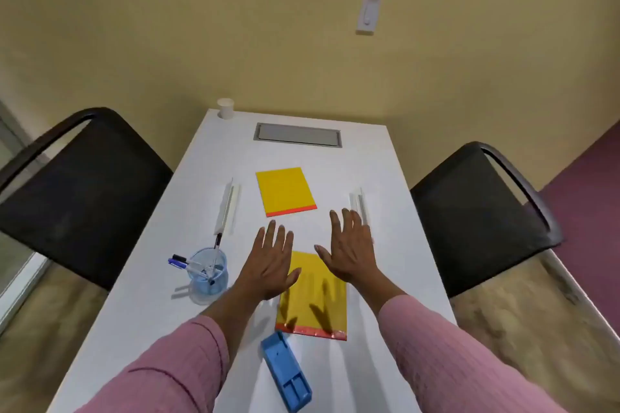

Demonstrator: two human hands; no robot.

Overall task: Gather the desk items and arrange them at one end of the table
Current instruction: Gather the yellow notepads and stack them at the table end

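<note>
Two yellow notepads with orange edges lie on the white table (385, 157): one farther away (285, 191), one nearer (315, 305). My left hand (268, 261) and my right hand (349, 245) hover above the table with fingers spread, holding nothing; the left covers the near notepad's upper left corner. A blue plastic cup (208, 275) with several markers stands left of my left hand. A blue tray (285, 369) lies near the front. Two white rulers lie on the left (226, 208) and on the right (360, 204), the right one partly behind my fingers.
A white paper cup (225, 108) stands at the table's far left corner. A grey cable hatch (298, 135) is set into the far end. Black chairs stand to the left (77, 191) and to the right (476, 221) of the table.
</note>
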